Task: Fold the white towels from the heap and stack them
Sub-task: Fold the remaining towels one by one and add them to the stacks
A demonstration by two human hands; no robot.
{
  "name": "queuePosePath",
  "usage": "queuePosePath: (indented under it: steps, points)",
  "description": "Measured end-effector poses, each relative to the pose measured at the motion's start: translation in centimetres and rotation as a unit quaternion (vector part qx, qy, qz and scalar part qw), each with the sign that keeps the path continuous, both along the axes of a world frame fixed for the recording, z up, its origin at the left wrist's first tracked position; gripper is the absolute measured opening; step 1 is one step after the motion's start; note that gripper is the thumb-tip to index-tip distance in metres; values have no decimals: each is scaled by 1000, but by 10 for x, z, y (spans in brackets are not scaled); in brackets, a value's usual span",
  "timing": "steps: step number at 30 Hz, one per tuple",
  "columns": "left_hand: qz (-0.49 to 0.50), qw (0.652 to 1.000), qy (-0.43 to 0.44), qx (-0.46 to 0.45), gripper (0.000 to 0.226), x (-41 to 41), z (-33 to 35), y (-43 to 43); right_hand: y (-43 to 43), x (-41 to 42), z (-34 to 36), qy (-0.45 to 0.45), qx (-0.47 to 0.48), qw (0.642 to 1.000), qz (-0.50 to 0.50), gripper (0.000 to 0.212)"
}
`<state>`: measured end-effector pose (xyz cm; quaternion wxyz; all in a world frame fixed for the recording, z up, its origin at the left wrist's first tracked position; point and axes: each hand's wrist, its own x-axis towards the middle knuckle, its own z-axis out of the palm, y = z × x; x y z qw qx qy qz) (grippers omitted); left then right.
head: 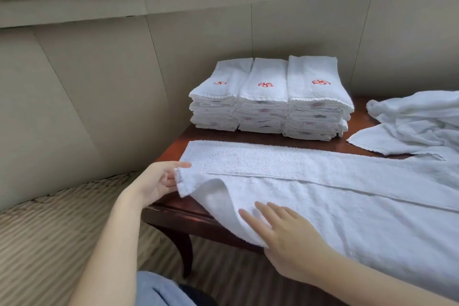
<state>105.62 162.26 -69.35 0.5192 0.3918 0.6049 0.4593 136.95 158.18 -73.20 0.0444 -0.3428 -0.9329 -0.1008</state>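
Lying lengthwise across the dark reddish-brown wooden table (178, 216), a long white terry towel (323, 181) has its far long edge turned in toward the middle, making a flat band with a straight seam along it. Its near side droops over the table's front edge. The left hand (159, 181) meets the towel's short left end. The palm faces the cloth, the thumb lies on top and the other fingers are tucked behind the edge, pinching it just beside a small sewn label. That forearm rises from the lower left, bare to the elbow. The right hand (288, 236) lies palm down on the near fold, its fingers straight, slightly spread and pointing toward the upper left. It presses the cloth flat without gripping it, and its forearm comes in from the lower right. At the table's far side, close against the beige panelled wall (99, 82), stand three stacks of folded white towels (270, 97). They are side by side and touching, each topped by a towel with a red embroidered emblem. To their right, apart from them, a loose heap of rumpled white towels (417, 122) rests on the table. A striped beige carpet (49, 231) covers the floor to the left.
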Motion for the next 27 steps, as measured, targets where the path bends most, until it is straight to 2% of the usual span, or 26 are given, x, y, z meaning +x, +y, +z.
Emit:
queuePosePath:
  steps: [1,3,5,6,7,9,12,16,19,21,23,27]
  points:
    - [-4,999,-35,-4,43,2,0,2,3,0,4,25,-24,999,-16,65]
    - [2,1000,-16,-4,40,5,-3,6,14,4,13,72,-77,991,-84,44]
    - [28,994,109,7,13,11,-8,10,31,14,23,118,-107,975,-154,29]
    - [46,978,201,17,17,12,-9,13,42,20,29,140,-118,966,-180,24]
    - [64,951,301,27,30,12,-11,17,51,26,35,164,-130,958,-196,20]
    - [118,901,415,51,44,12,-13,26,67,36,44,198,-135,947,-212,15]
    - [163,872,455,71,47,19,-16,42,92,37,47,172,-67,955,-230,8]
    - [200,871,447,42,44,33,-26,59,123,34,44,157,3,956,-246,12]
    - [236,864,444,-9,36,37,-32,67,138,35,26,110,-19,958,-263,14]
    - [246,847,470,-39,31,42,-32,70,144,37,13,125,-48,950,-282,25]
    - [254,826,498,-68,36,47,-31,73,149,40,7,148,-53,944,-290,33]
    - [274,805,519,-89,36,52,-33,79,152,46,12,166,-99,939,-283,39]
